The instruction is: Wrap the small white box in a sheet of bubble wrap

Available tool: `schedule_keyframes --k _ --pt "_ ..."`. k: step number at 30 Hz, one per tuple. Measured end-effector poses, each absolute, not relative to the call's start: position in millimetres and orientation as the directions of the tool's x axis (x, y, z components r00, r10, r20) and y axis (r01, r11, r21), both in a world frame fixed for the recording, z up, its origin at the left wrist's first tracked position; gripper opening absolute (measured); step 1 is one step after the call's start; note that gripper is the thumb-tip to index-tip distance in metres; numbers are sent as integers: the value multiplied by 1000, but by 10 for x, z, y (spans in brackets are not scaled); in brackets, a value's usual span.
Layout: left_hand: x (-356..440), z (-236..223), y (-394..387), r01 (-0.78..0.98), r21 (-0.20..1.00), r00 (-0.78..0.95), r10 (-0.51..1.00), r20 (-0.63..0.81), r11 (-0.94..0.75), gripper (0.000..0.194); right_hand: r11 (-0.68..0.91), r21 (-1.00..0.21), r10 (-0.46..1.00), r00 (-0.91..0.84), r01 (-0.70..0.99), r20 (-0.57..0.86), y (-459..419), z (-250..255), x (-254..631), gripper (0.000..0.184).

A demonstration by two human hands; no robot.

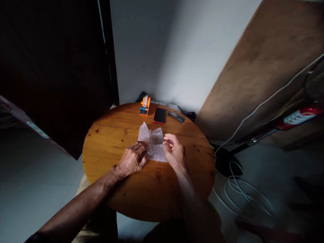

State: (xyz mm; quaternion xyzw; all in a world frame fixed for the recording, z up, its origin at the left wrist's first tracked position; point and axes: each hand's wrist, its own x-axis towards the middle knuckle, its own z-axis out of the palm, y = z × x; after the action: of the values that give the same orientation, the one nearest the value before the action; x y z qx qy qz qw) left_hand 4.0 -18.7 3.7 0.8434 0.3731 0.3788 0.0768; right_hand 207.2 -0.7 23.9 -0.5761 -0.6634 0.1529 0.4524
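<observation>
A piece of clear bubble wrap [153, 140] lies in the middle of the round wooden table [121, 135], its far left corner raised. My left hand [133, 159] rests knuckles-up on the wrap's near left edge, fingers curled and pressing it down. My right hand [174, 151] is at the wrap's right edge, fingers bent in a pinch on that edge. Whether anything lies inside the wrap is hidden.
At the table's far edge stand an orange tape dispenser [145, 105], a dark phone with a red rim [160, 115] and a small dark object [176, 116]. A wooden board [258, 74] leans on the wall at right. White cable [243, 192] coils on the floor. A dark door [55, 67] is at left.
</observation>
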Motion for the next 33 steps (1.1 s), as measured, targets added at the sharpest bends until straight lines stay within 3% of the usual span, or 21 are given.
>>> schedule_keyframes --k 6,10,15,22,33 --pt "45 37 -183 560 415 439 682 585 -717 15 -17 -683 989 113 730 97 -85 234 2408 58" --pt "46 64 -184 583 364 441 660 608 -726 12 -84 -688 996 84 721 -34 -143 200 2367 70" --pt "43 53 -172 593 357 448 664 599 -722 12 -96 -716 993 111 691 -26 -71 153 2131 71" --pt "44 47 -159 618 327 459 666 588 -715 19 10 -882 991 112 471 71 -20 10 2011 69" --pt "61 60 -154 693 216 455 650 609 -688 18 104 -910 985 85 401 150 45 152 1776 63"
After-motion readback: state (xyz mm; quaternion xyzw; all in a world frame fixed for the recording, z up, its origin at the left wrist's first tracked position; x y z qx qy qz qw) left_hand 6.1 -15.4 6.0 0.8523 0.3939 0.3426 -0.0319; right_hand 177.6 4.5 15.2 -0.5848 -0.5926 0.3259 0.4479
